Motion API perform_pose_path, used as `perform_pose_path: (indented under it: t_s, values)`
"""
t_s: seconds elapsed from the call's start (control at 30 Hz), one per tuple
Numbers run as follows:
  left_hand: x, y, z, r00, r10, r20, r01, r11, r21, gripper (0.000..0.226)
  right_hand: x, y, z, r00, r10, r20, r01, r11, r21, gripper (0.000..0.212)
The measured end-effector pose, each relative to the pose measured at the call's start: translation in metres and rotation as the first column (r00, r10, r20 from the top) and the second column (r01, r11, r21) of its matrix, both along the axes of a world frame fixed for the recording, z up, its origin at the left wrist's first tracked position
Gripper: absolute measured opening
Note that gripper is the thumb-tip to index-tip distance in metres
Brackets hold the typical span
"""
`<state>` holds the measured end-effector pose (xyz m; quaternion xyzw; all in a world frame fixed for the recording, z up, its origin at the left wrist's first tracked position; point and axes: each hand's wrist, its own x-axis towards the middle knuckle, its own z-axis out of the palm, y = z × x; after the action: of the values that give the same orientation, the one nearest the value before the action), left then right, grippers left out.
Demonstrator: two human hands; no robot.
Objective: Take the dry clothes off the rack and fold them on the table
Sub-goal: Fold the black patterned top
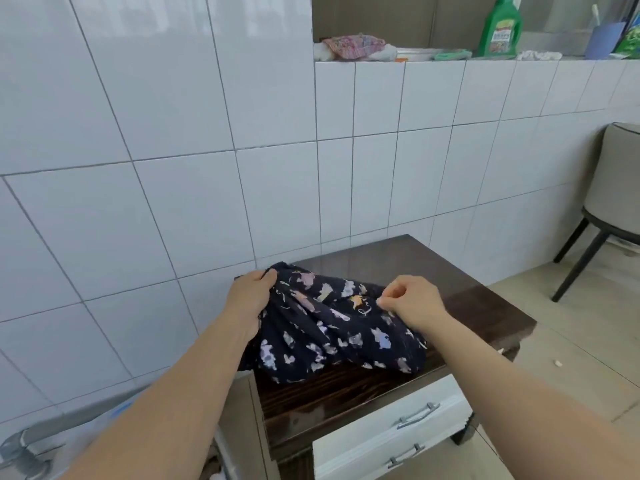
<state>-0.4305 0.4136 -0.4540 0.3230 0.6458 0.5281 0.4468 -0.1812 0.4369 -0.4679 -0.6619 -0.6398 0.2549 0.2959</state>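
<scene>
A white tiled wall [194, 140] forms the background; a small dark wooden table [349, 396] stands against it on a beige tiled floor [571, 341].

At far lower left, a grey metal fitting [24, 445] is partly visible; its type cannot be determined.

The left hand [251, 296] is at the left end of the garment, near the table's rear-left corner. Its fingers are curled around a bunch of fabric and grip it.

The dark navy printed garment [332, 334] lies crumpled on the tabletop, towards the left and rear of the surface. The print consists of pale animal-like shapes. The garment type cannot be determined.

The right hand [412, 301] is at the upper right part of the garment. Its fingers are curled and the fingertips pinch the fabric.

Below the tabletop, two white drawer fronts [391, 431] carry metal handles.

Upper right, a ledge [450, 58] tops the lower wall section. From left to right it holds bundled cloths [353, 46], a green plastic bottle [500, 27] and a blue cup [604, 39].

At far right, a grey upholstered chair [613, 188] with dark legs stands on the floor, well apart from the table.
</scene>
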Motion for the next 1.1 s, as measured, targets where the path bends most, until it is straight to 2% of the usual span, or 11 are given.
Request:
perform_pose_path:
  t_s: [0.17, 0.27, 0.43, 0.53, 0.6, 0.7, 0.8, 0.87, 0.93, 1.03, 1.1]
  values:
    - [-0.007, -0.002, -0.024, 0.963, -0.008, -0.269, -0.001, 0.999, -0.035, 0.018, -0.004, 0.002, -0.054, 0.995, -0.086, -0.041, 0.078, 0.982, -0.171, 0.017]
    - [-0.01, -0.002, -0.031, 0.95, 0.016, -0.311, -0.038, 0.997, -0.063, 0.026, -0.002, 0.004, -0.059, 0.993, -0.117, 0.03, 0.12, 0.952, -0.282, 0.046]
    - [-0.008, 0.003, -0.043, 0.938, 0.001, -0.346, -0.03, 0.996, -0.079, 0.025, -0.005, 0.009, -0.044, 0.993, 0.082, 0.089, -0.07, 0.988, -0.137, 0.023]
    - [-0.011, 0.007, -0.043, 0.933, 0.077, -0.353, -0.099, 0.994, -0.044, 0.018, 0.01, 0.02, -0.012, 0.979, -0.083, -0.187, 0.076, 0.996, -0.041, 0.018]
    - [-0.015, 0.01, -0.043, 0.93, 0.157, -0.332, -0.166, 0.986, 0.0, 0.016, 0.03, 0.03, 0.01, 0.859, -0.263, -0.44, 0.311, 0.949, 0.041, 0.017]
    - [-0.015, 0.013, -0.04, 0.944, 0.203, -0.261, -0.195, 0.979, 0.056, 0.015, 0.06, 0.048, 0.027, 0.813, -0.444, -0.376, 0.539, 0.818, 0.199, 0.033]
    - [-0.013, 0.017, -0.042, 0.967, 0.148, -0.209, -0.137, 0.988, 0.069, 0.011, 0.055, 0.046, 0.019, 0.877, -0.451, -0.162, 0.468, 0.88, 0.082, 0.081]
    - [-0.008, 0.019, -0.042, 0.976, 0.144, -0.163, -0.138, 0.989, 0.047, 0.008, 0.038, 0.036, 0.006, 0.93, -0.363, -0.052, 0.366, 0.914, 0.173, 0.077]
    - [-0.005, 0.019, -0.041, 0.984, 0.137, -0.117, -0.133, 0.99, 0.04, 0.011, 0.013, 0.021, -0.002, 0.998, -0.029, 0.064, 0.018, 0.986, 0.167, 0.072]
    - [-0.001, 0.015, -0.032, 0.997, 0.073, 0.008, -0.073, 0.995, 0.067, 0.026, -0.035, 0.0, -0.018, 0.868, 0.469, 0.164, -0.453, 0.882, -0.125, 0.1]
    - [-0.005, 0.013, -0.026, 0.993, 0.027, 0.119, -0.039, 0.994, 0.105, 0.028, -0.062, -0.005, -0.036, 0.738, 0.55, 0.392, -0.518, 0.833, -0.195, 0.075]
